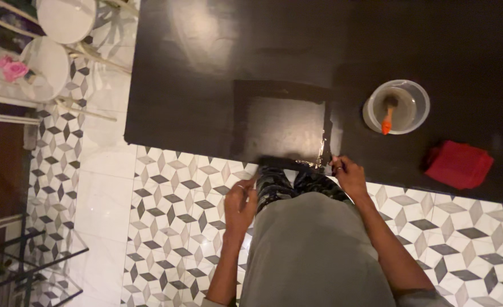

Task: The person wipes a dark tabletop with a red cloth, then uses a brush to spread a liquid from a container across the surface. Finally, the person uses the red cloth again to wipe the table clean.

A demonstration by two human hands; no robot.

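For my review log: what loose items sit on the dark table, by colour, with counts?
Clear: 1, plastic bowl
Orange-handled: 1, brush inside the bowl
Red: 1, folded cloth
Dark: 1, flat tray at the table edge, right hand on its corner
Total: 4

Dark table (206,68) bears clear bowl (396,106), red cloth (459,165).

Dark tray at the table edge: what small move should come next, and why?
Probably slide the tray a little farther onto the table. Its near edge sits right at the table's edge, above the tiled floor. The right hand grips its near right corner, while the left hand hovers just off its near left corner, seemingly not gripping.
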